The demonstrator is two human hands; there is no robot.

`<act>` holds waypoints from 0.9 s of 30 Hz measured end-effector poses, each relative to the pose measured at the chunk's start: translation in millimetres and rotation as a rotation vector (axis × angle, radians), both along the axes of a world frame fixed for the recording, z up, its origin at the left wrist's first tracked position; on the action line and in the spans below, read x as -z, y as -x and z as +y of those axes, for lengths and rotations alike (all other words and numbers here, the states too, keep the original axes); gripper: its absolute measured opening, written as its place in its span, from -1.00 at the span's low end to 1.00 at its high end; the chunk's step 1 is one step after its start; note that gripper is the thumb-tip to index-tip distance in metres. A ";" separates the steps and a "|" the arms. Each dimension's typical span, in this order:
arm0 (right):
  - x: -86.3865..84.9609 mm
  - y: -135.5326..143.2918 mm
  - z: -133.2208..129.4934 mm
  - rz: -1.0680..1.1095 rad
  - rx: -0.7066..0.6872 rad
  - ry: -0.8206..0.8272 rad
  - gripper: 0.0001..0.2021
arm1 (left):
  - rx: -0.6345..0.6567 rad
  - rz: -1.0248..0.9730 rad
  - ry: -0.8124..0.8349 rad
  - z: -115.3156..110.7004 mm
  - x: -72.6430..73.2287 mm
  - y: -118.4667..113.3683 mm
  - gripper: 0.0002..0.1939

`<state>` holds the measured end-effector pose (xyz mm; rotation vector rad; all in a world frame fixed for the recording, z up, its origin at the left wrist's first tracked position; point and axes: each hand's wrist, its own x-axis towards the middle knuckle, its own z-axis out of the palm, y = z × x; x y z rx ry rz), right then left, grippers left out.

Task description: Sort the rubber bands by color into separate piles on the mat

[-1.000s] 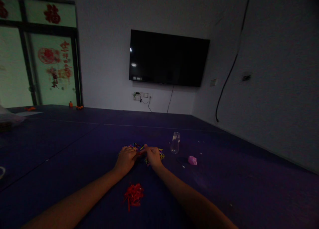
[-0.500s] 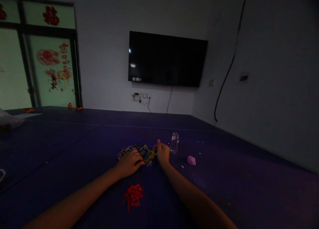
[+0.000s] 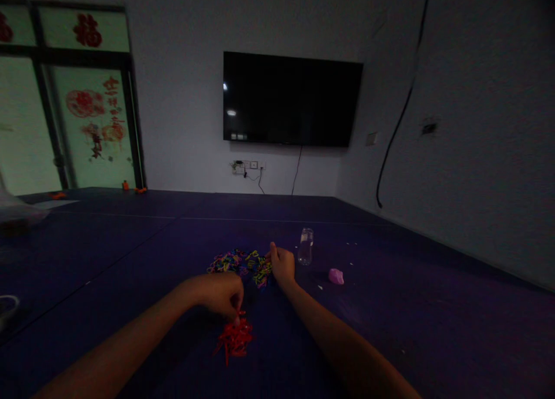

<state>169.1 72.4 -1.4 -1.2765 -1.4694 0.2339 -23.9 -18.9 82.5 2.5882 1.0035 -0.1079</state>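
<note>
My left hand (image 3: 223, 295) reaches down to a pile of red rubber bands (image 3: 235, 340), its thumb and fingertips pinched together at the top, with a bit of red showing at the tips. Beyond it lies a loose, mixed-colour heap of small rubber bands (image 3: 229, 261), partly covered by that hand. At the heap's right edge rests my right hand (image 3: 283, 267), thumb raised and apart; its other fingers are mostly hidden, and nothing shows in its grip. A clear bottle (image 3: 306, 248) stands upright just right of this hand.
A pink lump (image 3: 336, 276) and small white scraps lie to the right on the dark purple surface (image 3: 173, 347). A whitish plastic bag (image 3: 17, 211) and a white-rimmed item (image 3: 8, 306) are at far left. Orange objects (image 3: 139, 190) sit near the door. A television (image 3: 290, 101) hangs on the wall.
My left hand has moved from the mixed-colour heap back towards me, carrying a red band to the red pile. My right hand stays beside the heap.
</note>
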 end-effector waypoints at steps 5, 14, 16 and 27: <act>0.6 0.6 0.7 0.006 0.009 0.012 -0.37 | 0.004 0.012 0.080 -2.8 -1.6 3.0 -0.88; -1.4 0.5 -1.2 0.014 -0.010 0.018 -0.38 | -0.066 -0.110 0.083 6.7 -13.6 12.5 -0.91; -1.9 1.0 -1.9 0.013 -0.010 0.020 -0.38 | -0.116 -0.184 0.033 13.4 -15.7 17.3 -0.93; -2.5 2.5 -2.8 -0.012 -0.009 0.007 -0.41 | 0.079 -0.277 0.338 15.8 -0.3 14.8 -0.87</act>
